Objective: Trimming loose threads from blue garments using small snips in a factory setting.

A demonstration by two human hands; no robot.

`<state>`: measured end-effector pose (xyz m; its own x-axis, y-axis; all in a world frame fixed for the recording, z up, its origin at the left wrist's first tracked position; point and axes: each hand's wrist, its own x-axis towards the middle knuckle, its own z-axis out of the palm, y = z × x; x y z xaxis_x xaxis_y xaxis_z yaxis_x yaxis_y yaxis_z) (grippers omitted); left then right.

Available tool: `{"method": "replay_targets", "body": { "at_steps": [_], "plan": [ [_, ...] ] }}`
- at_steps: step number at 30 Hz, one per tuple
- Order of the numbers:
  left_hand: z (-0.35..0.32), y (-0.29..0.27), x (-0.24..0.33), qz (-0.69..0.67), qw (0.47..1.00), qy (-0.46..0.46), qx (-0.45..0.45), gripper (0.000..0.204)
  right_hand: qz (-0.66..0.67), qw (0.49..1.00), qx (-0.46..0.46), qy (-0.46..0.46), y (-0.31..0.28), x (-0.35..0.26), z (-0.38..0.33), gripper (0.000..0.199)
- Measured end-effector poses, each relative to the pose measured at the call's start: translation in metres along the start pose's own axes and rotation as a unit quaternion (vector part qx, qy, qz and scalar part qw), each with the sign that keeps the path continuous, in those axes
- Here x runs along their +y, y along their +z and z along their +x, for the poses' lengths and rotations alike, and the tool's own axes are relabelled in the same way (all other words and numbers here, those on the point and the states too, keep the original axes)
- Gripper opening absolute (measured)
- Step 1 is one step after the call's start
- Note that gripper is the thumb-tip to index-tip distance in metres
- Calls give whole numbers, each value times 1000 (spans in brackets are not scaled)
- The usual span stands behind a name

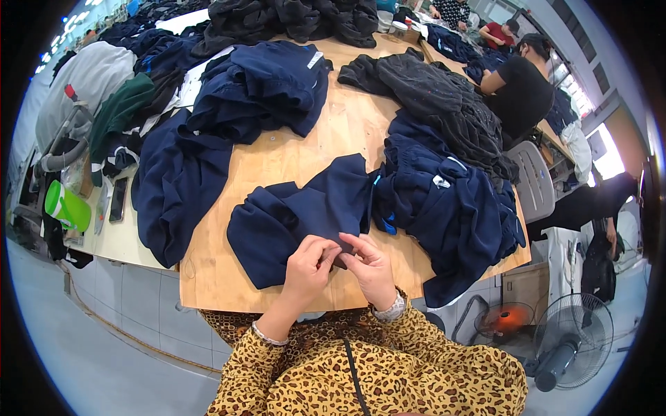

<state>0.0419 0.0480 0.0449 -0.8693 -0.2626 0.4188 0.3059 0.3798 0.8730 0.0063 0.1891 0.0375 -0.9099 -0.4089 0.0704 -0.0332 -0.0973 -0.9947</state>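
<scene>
A navy garment lies loosely folded on the wooden table in front of me. At its near edge my left hand is closed, thumb and fingertips pinched on the cloth. My right hand meets it from the other side, its thumb and forefinger bent round the same bit of fabric. The fingertips of both hands almost touch, and whatever fine detail lies between them is too small to make out. To the right, touching the garment, a heap of navy clothes with small white labels spreads to the table's edge.
More navy garments are piled at the far left, with a dark grey speckled pile at the far right. A green cup and a phone lie on the left side table. A standing fan is at lower right; a co-worker sits beyond.
</scene>
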Motion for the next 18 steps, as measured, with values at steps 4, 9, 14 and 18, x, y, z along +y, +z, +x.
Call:
{"method": "replay_targets", "body": {
  "at_steps": [4,9,14,18],
  "plan": [
    [2,-2,-4,-44,997,-67,-14,6,-30,989,121,-81,18,-25,1,48],
    [6,-6,6,8,999,13,-30,6,-126,990,-44,-55,3,-15,4,32],
    [8,-11,10,2,998,40,-40,9,-76,996,-16,-42,-2,1,5,21],
    [12,-19,18,16,986,-162,-27,32,102,986,44,125,-13,10,4,12]
  ]
}}
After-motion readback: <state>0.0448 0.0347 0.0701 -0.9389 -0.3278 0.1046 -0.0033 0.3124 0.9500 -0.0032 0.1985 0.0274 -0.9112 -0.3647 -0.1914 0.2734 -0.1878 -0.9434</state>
